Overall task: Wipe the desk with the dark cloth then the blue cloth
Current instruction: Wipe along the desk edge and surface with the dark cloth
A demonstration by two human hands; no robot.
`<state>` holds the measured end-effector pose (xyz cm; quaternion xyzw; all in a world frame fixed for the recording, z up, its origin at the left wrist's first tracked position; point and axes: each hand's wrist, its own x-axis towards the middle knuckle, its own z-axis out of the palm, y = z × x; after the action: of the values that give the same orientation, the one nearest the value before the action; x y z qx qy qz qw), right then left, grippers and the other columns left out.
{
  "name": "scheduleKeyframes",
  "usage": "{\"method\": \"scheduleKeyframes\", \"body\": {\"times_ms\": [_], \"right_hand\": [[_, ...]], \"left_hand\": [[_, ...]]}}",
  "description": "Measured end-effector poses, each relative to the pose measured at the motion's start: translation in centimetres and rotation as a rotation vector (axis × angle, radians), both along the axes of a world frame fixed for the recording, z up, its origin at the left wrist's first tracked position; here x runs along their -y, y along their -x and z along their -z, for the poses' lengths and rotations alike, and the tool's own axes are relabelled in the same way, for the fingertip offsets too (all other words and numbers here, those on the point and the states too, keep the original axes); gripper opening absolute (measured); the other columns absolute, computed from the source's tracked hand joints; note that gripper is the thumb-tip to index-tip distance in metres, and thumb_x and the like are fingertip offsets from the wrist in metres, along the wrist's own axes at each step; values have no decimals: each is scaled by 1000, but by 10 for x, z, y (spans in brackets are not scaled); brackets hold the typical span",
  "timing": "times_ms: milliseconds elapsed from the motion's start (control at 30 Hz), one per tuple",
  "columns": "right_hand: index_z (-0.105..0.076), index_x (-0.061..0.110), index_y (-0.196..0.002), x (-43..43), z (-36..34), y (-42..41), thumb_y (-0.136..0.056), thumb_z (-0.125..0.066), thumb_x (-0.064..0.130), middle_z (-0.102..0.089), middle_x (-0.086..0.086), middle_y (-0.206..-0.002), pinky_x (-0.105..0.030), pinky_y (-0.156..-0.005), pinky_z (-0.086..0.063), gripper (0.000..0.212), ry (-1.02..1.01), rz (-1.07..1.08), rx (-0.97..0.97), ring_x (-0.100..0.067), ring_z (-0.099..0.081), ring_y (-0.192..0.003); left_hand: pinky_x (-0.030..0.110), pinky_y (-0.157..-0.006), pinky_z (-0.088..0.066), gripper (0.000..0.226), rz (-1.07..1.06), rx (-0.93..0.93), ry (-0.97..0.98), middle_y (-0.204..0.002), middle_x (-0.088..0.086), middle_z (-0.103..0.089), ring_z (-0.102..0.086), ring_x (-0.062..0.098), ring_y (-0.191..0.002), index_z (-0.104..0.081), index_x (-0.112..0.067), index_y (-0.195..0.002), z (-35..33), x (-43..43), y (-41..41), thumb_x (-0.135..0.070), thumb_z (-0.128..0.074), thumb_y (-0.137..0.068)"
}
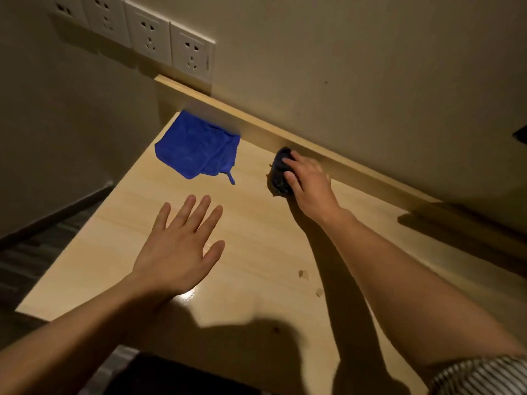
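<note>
Desk (256, 252): right hand (310, 189) grips dark cloth (279, 172); left hand (179, 246) spread wide.

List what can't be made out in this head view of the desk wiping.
- Dark cloth: mostly covered by the right hand; its size and fold are hidden.
- Desk: near edge lost in shadow, right end cut off by the frame.
- Small marks: too small to tell crumbs from chips.

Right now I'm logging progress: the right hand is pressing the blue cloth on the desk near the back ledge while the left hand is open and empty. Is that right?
Not quite. The head view shows the right hand on the dark cloth, not the blue one. The blue cloth lies untouched at the desk's far left corner. The left hand is open and empty, as you said.
</note>
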<state>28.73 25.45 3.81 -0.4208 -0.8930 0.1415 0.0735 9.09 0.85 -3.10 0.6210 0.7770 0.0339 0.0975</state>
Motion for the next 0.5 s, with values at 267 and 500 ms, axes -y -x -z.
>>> {"method": "scheduleKeyframes", "body": {"times_ms": [267, 500], "right_hand": [[-35, 47, -156, -48, 27, -1, -100, -14, 78, -32, 8, -167, -49, -104, -24, 67, -179, -307, 283, -26, -30, -143], [-27, 43, -160, -46, 37, 13, -104, -16, 70, -22, 10, -171, -55, -121, -8, 63, -86, -433, 214, -20, -6, -159]], "left_hand": [[52, -132, 2, 72, -7, -53, 20, -178, -6, 7, 13, 17, -164, 2, -40, -169, -6, 2, -2, -71, -7, -105], [53, -132, 0, 72, -4, -51, 12, -178, -7, 5, 12, 17, -165, 0, -40, -170, -7, 1, -2, -72, -7, -105]]}}
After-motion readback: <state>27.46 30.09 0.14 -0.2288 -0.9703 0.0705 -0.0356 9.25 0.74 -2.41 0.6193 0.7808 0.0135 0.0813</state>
